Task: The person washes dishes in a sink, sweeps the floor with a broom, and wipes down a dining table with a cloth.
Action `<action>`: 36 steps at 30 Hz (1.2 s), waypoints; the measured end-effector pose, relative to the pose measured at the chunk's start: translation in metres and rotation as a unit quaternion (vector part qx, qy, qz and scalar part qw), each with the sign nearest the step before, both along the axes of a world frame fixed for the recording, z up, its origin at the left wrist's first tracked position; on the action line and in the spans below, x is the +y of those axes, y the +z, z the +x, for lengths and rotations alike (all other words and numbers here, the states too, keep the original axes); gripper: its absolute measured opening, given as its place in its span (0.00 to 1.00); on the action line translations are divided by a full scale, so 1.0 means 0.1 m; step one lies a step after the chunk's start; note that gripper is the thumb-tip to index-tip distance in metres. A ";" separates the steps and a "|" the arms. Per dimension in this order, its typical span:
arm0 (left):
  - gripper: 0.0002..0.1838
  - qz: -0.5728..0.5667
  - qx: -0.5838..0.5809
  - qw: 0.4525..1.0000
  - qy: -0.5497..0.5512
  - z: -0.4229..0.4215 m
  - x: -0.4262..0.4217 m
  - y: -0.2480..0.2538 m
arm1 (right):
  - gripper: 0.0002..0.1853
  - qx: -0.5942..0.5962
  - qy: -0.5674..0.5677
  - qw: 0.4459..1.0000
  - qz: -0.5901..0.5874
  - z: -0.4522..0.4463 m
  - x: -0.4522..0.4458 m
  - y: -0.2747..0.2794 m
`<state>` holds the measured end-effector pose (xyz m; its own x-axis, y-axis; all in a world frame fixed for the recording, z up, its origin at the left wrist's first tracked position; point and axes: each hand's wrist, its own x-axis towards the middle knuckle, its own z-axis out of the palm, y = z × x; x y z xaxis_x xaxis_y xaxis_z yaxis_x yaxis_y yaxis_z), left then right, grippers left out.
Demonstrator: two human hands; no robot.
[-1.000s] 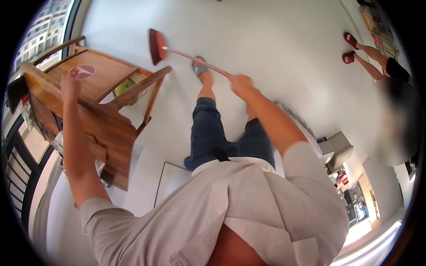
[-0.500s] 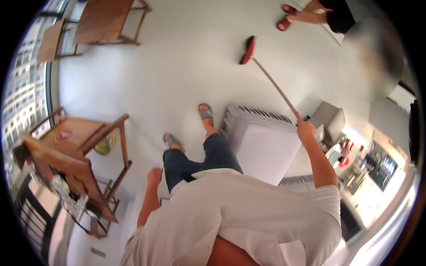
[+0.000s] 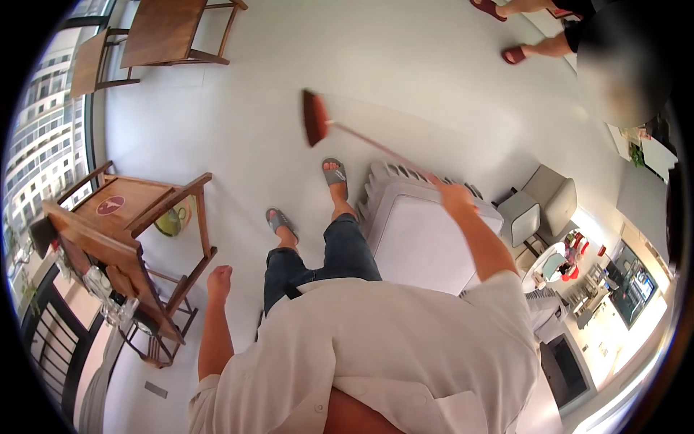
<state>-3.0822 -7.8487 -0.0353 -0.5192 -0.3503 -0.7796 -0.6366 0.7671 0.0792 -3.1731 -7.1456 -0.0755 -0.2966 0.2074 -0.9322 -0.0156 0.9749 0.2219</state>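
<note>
My right hand [image 3: 457, 198] is wrapped round the pole of a broom [image 3: 316, 118]. The broom's red head with dark bristles is over the pale floor, ahead of my feet and blurred by motion. Its pole slants from the head down to the right, passing above the edge of a grey padded seat [image 3: 426, 239]. My left hand [image 3: 220, 282] hangs at my side with its fingers curled in and nothing visible in them. Closest to it is a wooden armchair [image 3: 137, 249] on the left.
A wooden table [image 3: 160, 32] and a bench [image 3: 90, 64] stand at the far left by the window. Another person's feet in dark red slippers [image 3: 515, 55] are at the upper right. A grey chair [image 3: 546, 199] sits right of the padded seat. A green round object [image 3: 171, 220] shows behind the armchair.
My right hand has swung the broom leftward, its head moving left and nearer my feet. My left hand has shifted slightly left. The other person's feet have moved right and apart.
</note>
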 end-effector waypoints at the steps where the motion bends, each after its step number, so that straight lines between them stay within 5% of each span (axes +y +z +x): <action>1: 0.19 -0.006 -0.013 1.000 0.023 0.07 -0.05 -0.02 | 0.45 0.100 -0.020 0.994 -0.026 0.43 0.56 -0.13; 6: 0.19 -0.015 -0.103 0.990 -0.098 0.50 -0.08 -0.12 | 0.37 0.116 -0.067 0.981 0.137 0.91 1.85 0.61; 9: 0.20 -0.024 -0.148 0.984 -0.094 0.74 -0.06 -0.28 | 0.35 0.171 -0.099 0.971 0.132 0.80 1.86 0.94; 11: 0.21 -0.002 -0.195 0.981 0.007 0.73 0.03 -0.37 | 0.34 0.179 -0.124 0.969 0.118 0.50 1.56 1.15; 15: 0.21 0.053 -0.196 0.979 0.026 0.16 0.09 -0.61 | 0.26 0.336 -0.222 0.914 -0.049 -0.84 0.36 0.44; 18: 0.20 0.033 -0.130 0.991 0.001 -0.92 0.26 -0.68 | 0.25 0.405 -0.314 0.828 -0.226 -2.29 -0.59 -0.79; 21: 0.18 0.066 -0.053 0.994 -0.072 -1.75 0.12 -0.98 | 0.25 0.399 -0.229 0.868 -0.187 -3.88 -1.54 -1.26; 24: 0.18 0.067 -0.005 0.995 -0.069 -2.28 0.00 -1.13 | 0.27 0.345 -0.170 0.910 -0.152 -4.29 -1.43 -1.41; 27: 0.20 0.078 -0.066 0.994 -0.032 -2.16 -0.17 -1.24 | 0.29 0.361 -0.089 0.916 -0.148 -3.56 -0.38 -1.73; 32: 0.22 0.062 -0.223 0.972 0.046 -1.32 -0.09 -1.18 | 0.31 0.209 -0.086 0.974 0.008 -1.57 1.21 -0.41; 34: 0.22 0.082 -0.228 0.968 0.072 -0.93 0.09 -1.08 | 0.23 0.204 -0.094 0.970 0.090 -1.22 1.33 0.24; 36: 0.17 0.097 -0.183 0.978 -0.023 -0.28 0.24 -1.22 | 0.14 0.235 -0.067 0.968 0.062 -0.80 1.65 0.49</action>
